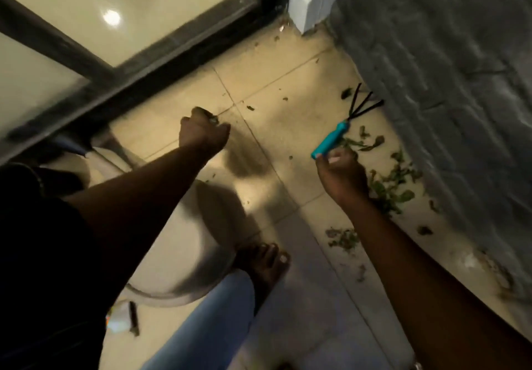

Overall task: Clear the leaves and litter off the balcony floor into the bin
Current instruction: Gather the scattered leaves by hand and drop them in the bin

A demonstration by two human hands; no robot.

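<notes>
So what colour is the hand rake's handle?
Turquoise, on the hand rake with black prongs; the head view shows it best.

The floor (pixel 288 87) is beige tile crossed by thin darker grout lines in a grid. The hand rake (pixel 339 130) has a teal handle and black tines. The leaves (pixel 394 185) are green, some dulled to brown. The wall (pixel 446 67) is grey in a brick pattern. The door frame (pixel 172 53) is black around pale frosted glass. The bin (pixel 155 294) is off-white, the trouser leg (pixel 213 318) light blue.
</notes>
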